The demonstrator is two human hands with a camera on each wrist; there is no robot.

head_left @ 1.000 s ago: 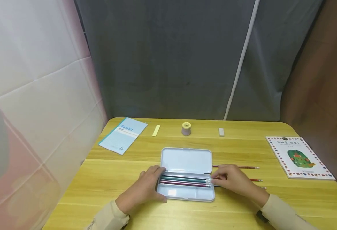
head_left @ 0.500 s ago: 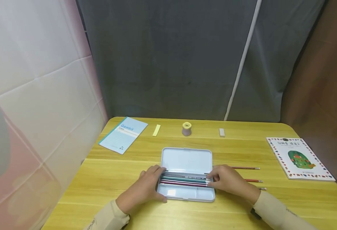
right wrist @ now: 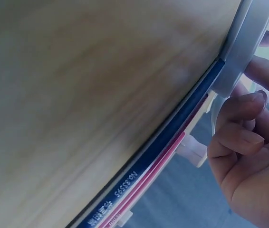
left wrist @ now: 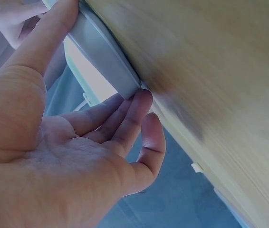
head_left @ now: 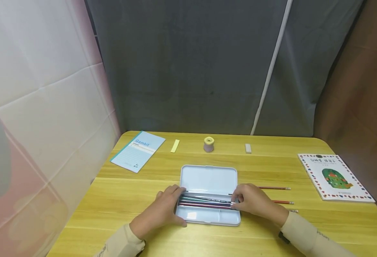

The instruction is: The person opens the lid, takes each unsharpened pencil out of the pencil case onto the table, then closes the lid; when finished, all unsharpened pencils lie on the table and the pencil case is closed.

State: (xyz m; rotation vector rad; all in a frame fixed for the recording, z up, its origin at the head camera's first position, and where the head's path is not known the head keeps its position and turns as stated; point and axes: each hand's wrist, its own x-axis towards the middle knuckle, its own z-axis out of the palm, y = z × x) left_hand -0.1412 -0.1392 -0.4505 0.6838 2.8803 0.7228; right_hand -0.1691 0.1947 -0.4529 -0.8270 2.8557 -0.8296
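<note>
An open white pencil case lies on the table with its lid tipped back. Several dark, green and maroon pencils lie lengthwise in its rear compartment. My left hand grips the case's left end, thumb at the front and fingers at the side and back. At the right end my right hand pinches the tip end of a dark pencil, which slants over the others; its pinched end is hidden by the fingers. To the right lie two red pencils and a blue pencil, partly behind that hand.
Along the back are a light-blue notebook, a yellow strip, a yellow-topped purple spool-shaped object and a white eraser. A picture book lies at the right. A grey curtain hangs behind the table.
My right hand has moved left over the case's right end. The dark pencil came into the case with it and now slants across the others. My left hand has stayed put.
</note>
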